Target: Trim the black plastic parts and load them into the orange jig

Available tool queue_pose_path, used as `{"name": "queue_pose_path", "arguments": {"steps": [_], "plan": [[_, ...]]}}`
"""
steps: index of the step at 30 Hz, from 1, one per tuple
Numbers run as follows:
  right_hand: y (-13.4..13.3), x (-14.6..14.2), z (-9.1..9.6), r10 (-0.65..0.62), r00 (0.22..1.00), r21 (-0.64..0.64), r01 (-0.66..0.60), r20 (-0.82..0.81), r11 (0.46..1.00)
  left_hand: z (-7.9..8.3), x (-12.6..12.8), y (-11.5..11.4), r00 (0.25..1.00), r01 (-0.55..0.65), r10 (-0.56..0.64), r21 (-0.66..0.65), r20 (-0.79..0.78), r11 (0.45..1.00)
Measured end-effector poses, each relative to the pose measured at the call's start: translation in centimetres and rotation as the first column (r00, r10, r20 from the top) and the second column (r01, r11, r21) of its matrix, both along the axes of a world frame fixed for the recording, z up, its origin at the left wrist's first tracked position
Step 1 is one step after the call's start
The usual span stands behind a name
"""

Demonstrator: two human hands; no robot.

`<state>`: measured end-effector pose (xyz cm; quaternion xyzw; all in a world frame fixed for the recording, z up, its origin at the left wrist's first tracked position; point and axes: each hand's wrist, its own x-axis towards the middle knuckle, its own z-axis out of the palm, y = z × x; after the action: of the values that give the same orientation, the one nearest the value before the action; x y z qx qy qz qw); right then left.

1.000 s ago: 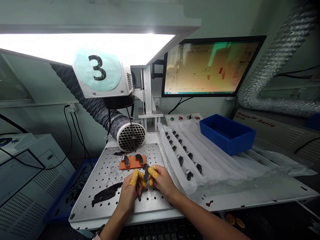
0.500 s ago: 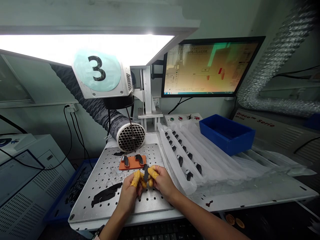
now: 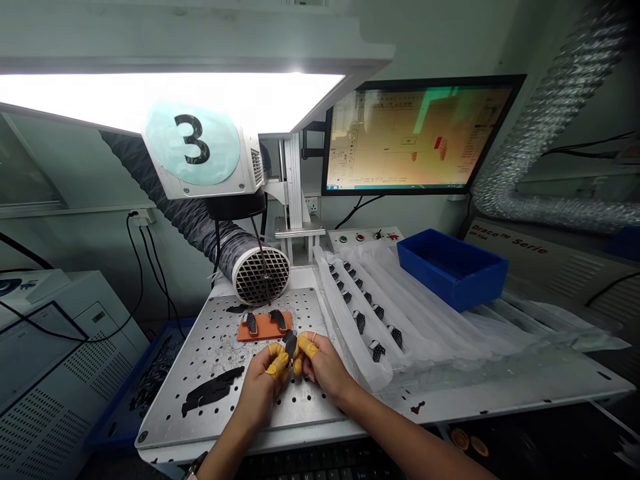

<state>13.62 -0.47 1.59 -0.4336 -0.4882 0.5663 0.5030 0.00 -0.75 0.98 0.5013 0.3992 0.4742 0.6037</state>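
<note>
Between my two hands is a small dark curved part (image 3: pixel 290 341), its exact kind not clear. My left hand (image 3: pixel 267 373), with yellow finger cots, pinches its lower left side. From the right, my right hand (image 3: pixel 317 360) pinches it too, also in yellow finger cots. Just beyond, an orange fixture block (image 3: pixel 265 330) carries two dark curved pieces, one with a patterned face. Flat black strips (image 3: pixel 213 390) lie on the perforated metal plate (image 3: pixel 210 347) to the left of my hands. My fingers cover part of the held piece.
White foam sheeting (image 3: pixel 345 340) with rows of small patterned dark parts lies at the right, a blue bin (image 3: pixel 453 270) on it. A marking head (image 3: pixel 200 153) and a hose mouth (image 3: pixel 263 275) stand over the plate's far side. A keyboard (image 3: pixel 320 463) sits below the front edge.
The dark part has turned between my fingers and shows a different side. My left fingers have shifted slightly on it; both hands stay in nearly the same place.
</note>
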Motion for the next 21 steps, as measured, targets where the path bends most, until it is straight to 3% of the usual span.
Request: {"name": "queue_pose_path", "arguments": {"steps": [11, 18, 21], "plan": [[0.0, -0.1, 0.0, 0.009, 1.000, -0.006, -0.009, 0.005, 1.000, -0.7, 0.0, 0.2, 0.988, -0.060, 0.084, 0.181, -0.128, 0.982], [0.2, -0.3, -1.2, 0.018, 1.000, 0.024, -0.018, 0.006, 1.000, -1.1, -0.4, 0.0, 0.988, -0.103, 0.108, 0.053, -0.106, 0.993], [-0.7, -0.3, -0.2, -0.049, 0.987, 0.087, 0.036, 0.152, 0.996, -1.5, -0.7, 0.2, 0.987, -0.140, 0.139, 0.004, -0.080, 0.990]]}}
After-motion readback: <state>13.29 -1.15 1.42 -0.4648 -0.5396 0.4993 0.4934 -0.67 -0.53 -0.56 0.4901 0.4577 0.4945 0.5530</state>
